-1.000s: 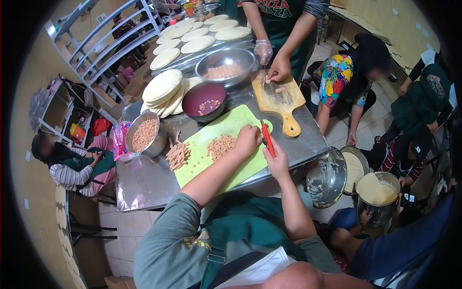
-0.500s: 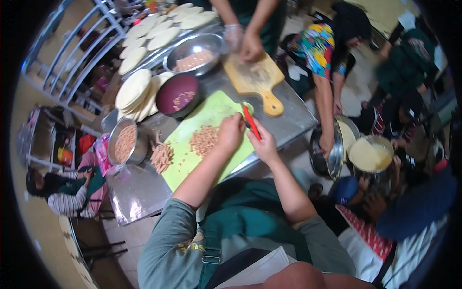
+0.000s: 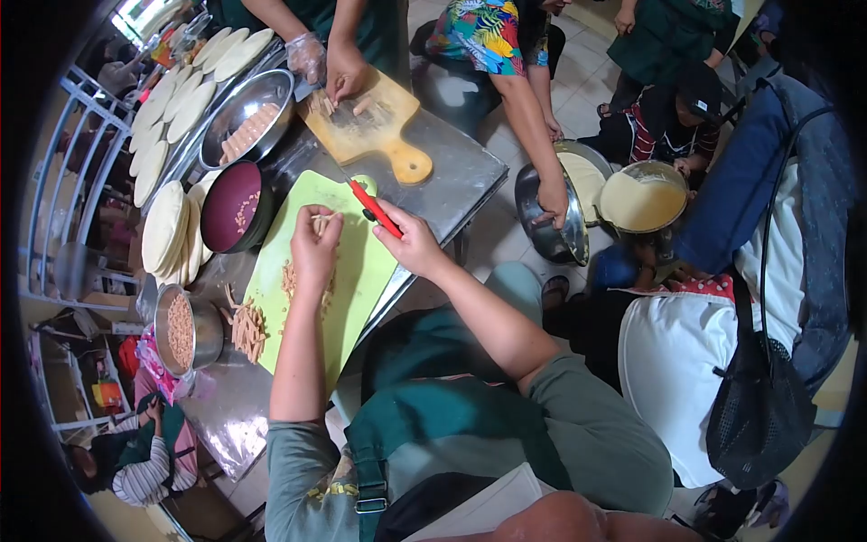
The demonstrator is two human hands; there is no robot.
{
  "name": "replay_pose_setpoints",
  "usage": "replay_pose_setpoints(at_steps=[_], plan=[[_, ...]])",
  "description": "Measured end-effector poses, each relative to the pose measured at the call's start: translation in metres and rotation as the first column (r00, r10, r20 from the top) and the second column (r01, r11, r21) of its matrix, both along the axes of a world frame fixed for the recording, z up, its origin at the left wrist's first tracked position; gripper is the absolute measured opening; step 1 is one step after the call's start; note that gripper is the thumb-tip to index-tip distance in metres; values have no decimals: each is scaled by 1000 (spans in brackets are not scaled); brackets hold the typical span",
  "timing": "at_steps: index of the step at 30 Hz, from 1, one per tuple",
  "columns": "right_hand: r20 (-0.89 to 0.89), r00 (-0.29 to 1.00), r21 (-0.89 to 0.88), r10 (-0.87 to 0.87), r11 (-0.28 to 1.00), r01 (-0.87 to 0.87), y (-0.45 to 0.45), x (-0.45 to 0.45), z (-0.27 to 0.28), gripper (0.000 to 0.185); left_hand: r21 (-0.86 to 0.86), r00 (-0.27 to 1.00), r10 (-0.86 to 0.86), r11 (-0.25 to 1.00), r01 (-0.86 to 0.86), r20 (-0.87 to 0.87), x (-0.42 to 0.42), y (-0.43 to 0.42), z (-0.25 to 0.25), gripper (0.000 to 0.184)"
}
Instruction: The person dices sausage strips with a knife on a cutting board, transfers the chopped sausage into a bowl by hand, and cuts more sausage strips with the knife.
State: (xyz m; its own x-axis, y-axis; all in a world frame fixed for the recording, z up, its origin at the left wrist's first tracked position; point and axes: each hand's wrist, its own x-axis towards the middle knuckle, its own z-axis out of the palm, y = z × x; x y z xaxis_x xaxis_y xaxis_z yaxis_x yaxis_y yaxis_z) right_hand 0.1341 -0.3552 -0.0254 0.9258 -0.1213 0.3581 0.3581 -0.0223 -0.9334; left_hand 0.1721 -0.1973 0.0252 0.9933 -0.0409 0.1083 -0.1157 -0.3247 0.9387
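Observation:
My right hand [image 3: 411, 242] grips a knife [image 3: 374, 208] by its red handle, blade pointing away over the far end of a green cutting board [image 3: 357, 280]. My left hand [image 3: 312, 257] is above the board, fingers bunched around a few pale pinkish strips [image 3: 321, 221] that look like sausage. Partly hidden beneath my left wrist is a pile of small chopped bits [image 3: 289, 282]. Uncut strips [image 3: 247, 331] lie heaped at the board's left edge.
Left of the board stand a pot of chopped bits [image 3: 181, 332], a maroon bowl [image 3: 228, 206] and stacked flat dough rounds [image 3: 166, 233]. Beyond are a steel bowl [image 3: 217, 135] and a wooden board [image 3: 397, 113], where a co-worker's hands [image 3: 345, 72] work. Others crouch at pots [image 3: 643, 199] on the right.
My view has swung to the right. My left hand has come away from the knife, back over the chopped pile, and strips now show in its fingers. The knife stays in my right hand.

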Motion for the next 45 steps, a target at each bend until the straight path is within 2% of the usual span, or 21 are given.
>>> replay_pose_setpoints(at_steps=[2,5,8,11,12,13,14,16,18,20,22,28,30,32,34,35,37,40,42,44,45], plan=[[5,1000,-15,1,1000,-1,-1,0,1,41,-6,999,-25,1000,25,-24,-21,14,15,17],[8,1000,-14,3,1000,-3,-1,-2,3,40,-16,997,-24,1000,25,74,-45,47,13,18],[-10,1000,-1,11,1000,-11,-1,-3,1,41,62,993,83,994,-88,88,-76,75,19,19],[-46,997,55,60,997,-57,0,-1,-7,43,103,984,181,978,-180,3,-95,106,10,19],[-71,992,114,100,989,-91,2,-1,-10,45,240,980,180,951,-195,83,-102,112,9,18],[-47,998,54,53,997,-50,2,-2,-6,45,374,972,176,900,-224,159,-109,119,8,18],[-17,1000,-2,13,1000,-13,0,-3,-3,44,312,973,214,922,-230,86,-115,120,6,19],[-189,978,62,88,995,-77,-2,-3,-5,45,429,971,222,871,-240,92,-123,121,-1,23],[-149,982,87,117,991,-105,-3,-2,-9,48,442,976,210,872,-211,50,-127,119,-5,27],[-119,986,116,121,987,-108,-3,-1,-11,48,519,964,126,823,-233,233,-127,117,-14,28],[-97,989,68,114,992,-108,-3,-1,-10,48,626,952,54,742,-241,302,-128,117,-15,27],[-177,970,63,164,986,-155,-4,-8,10,45,594,919,118,731,-337,377,-131,113,-20,22],[-295,929,-49,225,967,-250,-3,-20,26,44,580,910,159,726,-370,382,-131,114,-22,21],[-314,904,-100,291,937,-336,-2,-39,50,45,572,908,187,724,-386,376,-133,115,-25,25],[-547,721,-176,426,783,-596,-2,-58,76,46,508,907,229,767,-392,353,-133,115,-22,32],[-549,716,-174,431,779,-602,-1,-64,83,46,522,929,223,776,-353,297,-134,117,-21,43],[-564,671,-364,481,585,-725,1,-75,91,46,484,939,236,810,-333,250,-137,117,-12,47],[-503,673,-471,542,481,-739,4,-83,87,45,421,950,220,858,-296,220,-142,121,-8,56],[-518,667,-474,536,469,-745,10,-86,86,43,400,952,195,874,-278,236,-146,124,-2,60],[-522,722,-501,455,521,-691,13,-86,81,42,345,984,180,923,-170,2,-151,125,10,64],[-521,720,-500,458,520,-692,16,-88,82,42,346,983,183,922,-172,2,-153,126,7,64]])
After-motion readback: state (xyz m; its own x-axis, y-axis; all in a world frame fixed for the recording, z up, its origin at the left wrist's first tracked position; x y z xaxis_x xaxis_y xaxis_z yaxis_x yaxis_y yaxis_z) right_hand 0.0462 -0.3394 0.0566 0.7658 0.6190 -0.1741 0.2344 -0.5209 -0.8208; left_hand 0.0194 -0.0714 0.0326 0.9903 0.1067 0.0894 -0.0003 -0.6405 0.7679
